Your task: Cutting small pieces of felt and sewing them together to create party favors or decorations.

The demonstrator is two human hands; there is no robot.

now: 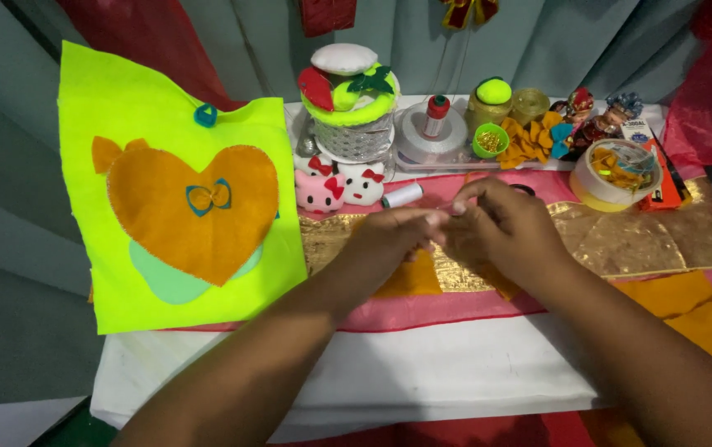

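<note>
Left hand: the left hand (389, 240) lies at the centre of the view, fingers curled in and tips pinched together against the right hand; what it pinches is too small to tell.
Right hand: the right hand (501, 228) sits at 3 o'clock of the left, touching it, thumb and forefinger pinched at the top; a pale fleck shows at the tips, but I cannot tell what it is.
Orange felt: an orange felt piece (409, 277) lies just under both hands, at 6 o'clock of the fingertips, on the gold cloth (645, 240).
Table: the white-covered table (438, 372) carries a pink strip and the gold cloth across its middle.
Panel: a neon-yellow panel (124, 108) with an orange heart (182, 207) and a small bow stands at 9 o'clock of the hands, well apart.
Thread: a white spool (403, 195) lies at 12 o'clock of the left hand, near it.
Plush: two small cat plushes (339, 186), pink and white, sit at 11 o'clock.
Cake box: a round felt-topped box (349, 99) stands behind the plushes.
Tape: a tape roll (616, 174) rests at 2 o'clock of the right hand.
More felt: orange sheets (703, 319) lie at 4 o'clock, by the right forearm.
</note>
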